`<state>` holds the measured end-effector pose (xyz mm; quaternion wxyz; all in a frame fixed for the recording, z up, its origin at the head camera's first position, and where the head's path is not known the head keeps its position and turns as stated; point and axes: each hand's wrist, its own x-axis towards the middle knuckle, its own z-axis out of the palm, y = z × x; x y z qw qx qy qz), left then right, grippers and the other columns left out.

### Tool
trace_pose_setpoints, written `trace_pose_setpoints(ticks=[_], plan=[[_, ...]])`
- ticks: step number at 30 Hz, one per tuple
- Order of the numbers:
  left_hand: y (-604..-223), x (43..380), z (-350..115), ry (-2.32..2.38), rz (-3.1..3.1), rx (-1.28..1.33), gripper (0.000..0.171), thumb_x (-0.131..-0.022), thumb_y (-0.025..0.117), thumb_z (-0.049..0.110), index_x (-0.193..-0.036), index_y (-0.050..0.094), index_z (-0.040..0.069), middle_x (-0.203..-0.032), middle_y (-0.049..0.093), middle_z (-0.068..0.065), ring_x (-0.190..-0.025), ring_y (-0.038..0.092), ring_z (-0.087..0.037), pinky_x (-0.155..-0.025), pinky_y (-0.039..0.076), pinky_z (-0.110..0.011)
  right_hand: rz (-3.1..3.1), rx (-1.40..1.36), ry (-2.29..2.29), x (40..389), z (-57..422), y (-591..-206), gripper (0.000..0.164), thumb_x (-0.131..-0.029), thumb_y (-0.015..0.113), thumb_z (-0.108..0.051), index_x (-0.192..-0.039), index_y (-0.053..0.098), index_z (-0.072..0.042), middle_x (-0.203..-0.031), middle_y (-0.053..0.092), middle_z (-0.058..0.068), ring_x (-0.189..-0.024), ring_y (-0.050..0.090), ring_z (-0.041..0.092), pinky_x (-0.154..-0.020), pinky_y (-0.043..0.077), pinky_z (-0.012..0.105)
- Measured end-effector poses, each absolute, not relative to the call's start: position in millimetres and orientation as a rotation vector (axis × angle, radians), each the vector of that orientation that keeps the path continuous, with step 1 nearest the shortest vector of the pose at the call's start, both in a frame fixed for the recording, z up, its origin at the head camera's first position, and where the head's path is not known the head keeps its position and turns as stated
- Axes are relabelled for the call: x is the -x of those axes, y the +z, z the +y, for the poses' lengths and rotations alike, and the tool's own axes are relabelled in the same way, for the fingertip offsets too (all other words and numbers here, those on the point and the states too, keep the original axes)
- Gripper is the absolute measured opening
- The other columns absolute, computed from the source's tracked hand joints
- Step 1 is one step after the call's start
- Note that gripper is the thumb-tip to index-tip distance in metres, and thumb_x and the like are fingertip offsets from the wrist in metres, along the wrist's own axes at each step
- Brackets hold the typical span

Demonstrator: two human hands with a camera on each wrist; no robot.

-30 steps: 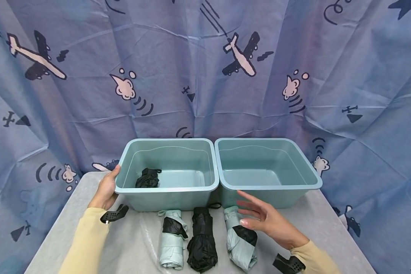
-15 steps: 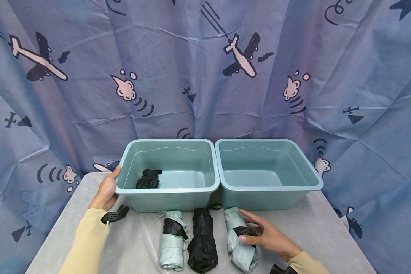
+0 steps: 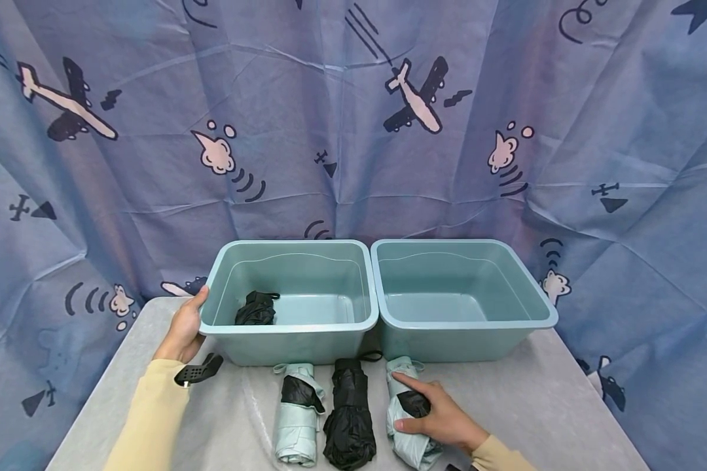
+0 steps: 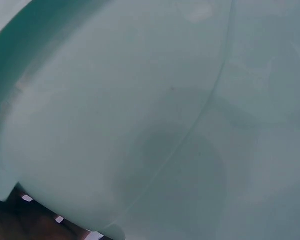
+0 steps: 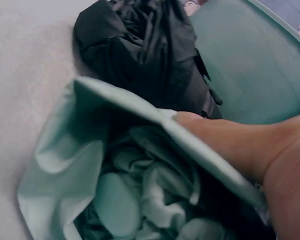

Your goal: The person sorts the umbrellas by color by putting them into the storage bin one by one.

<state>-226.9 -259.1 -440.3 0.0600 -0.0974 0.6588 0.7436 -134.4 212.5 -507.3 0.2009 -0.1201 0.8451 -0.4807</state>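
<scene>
My left hand [image 3: 182, 327] holds the left end of the left green plastic bin [image 3: 294, 345] at its rim; the bin's wall [image 4: 155, 115] fills the left wrist view. My right hand [image 3: 442, 415] grips a light green folded umbrella [image 3: 409, 448] with a black band, thumb on its near left side and index finger stretched along its upper part. In the right wrist view, the thumb [image 5: 225, 140] lies against the outer fabric of this umbrella [image 5: 55, 165], whose open folds face the camera. To its left lie a black folded umbrella [image 3: 349, 418] and another light green folded umbrella [image 3: 296, 425].
A black folded umbrella [image 3: 256, 309] lies inside the left bin. A second green bin [image 3: 448, 343] stands alongside it on the right. Both bins rest on a grey-covered table [image 3: 536, 392] before a blue printed curtain [image 3: 353, 118].
My right hand has come down and toward me from in front of the right bin, and its fingers have closed around the right-hand green umbrella. The left hand has stayed at the bin.
</scene>
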Motion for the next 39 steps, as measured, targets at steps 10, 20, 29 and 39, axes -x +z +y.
trace_pose_setpoints(ticks=[10,20,29,39], plan=[[-440.2,227.8,-259.0,2.253,1.994,0.301,0.066,-0.109,0.032,0.050,-0.151,0.029,0.000,-0.111,0.057,0.009,-0.103,0.055,-0.007,-0.096,0.044,-0.030,2.437,0.320,-1.244,134.8,202.3,-501.9,0.085,-0.077,0.091,-0.030,-0.151,0.051,-0.016,-0.116,0.052,0.018,-0.097,0.044,0.027,-0.085,0.045,0.048],[-440.2,226.1,-258.0,2.253,1.995,0.294,0.070,-0.109,0.033,0.051,-0.152,0.028,-0.003,-0.102,0.059,0.014,-0.099,0.057,-0.004,-0.099,0.043,-0.032,2.260,0.239,-1.480,128.1,205.5,-492.8,0.079,-0.082,0.087,-0.022,-0.151,0.049,-0.012,-0.152,0.042,0.027,-0.138,0.036,0.053,-0.101,0.041,0.065],[-438.0,225.4,-258.2,2.243,2.004,0.286,0.069,-0.109,0.030,0.051,-0.152,0.027,-0.004,-0.104,0.058,0.014,-0.098,0.056,-0.003,-0.102,0.042,-0.034,2.045,0.259,-1.701,109.7,213.3,-459.2,0.079,-0.090,0.080,-0.016,-0.157,0.040,-0.017,-0.161,0.026,0.026,-0.143,0.032,0.041,-0.104,0.041,0.040],[-439.4,226.6,-260.2,2.270,1.979,0.280,0.064,-0.109,0.033,0.050,-0.148,0.032,0.000,-0.105,0.060,0.012,-0.100,0.056,-0.005,-0.098,0.043,-0.032,1.976,0.404,-1.766,109.0,220.5,-403.8,0.078,-0.093,0.073,-0.005,-0.159,0.036,-0.024,-0.165,0.018,0.018,-0.134,0.044,0.010,-0.101,0.048,0.030]])
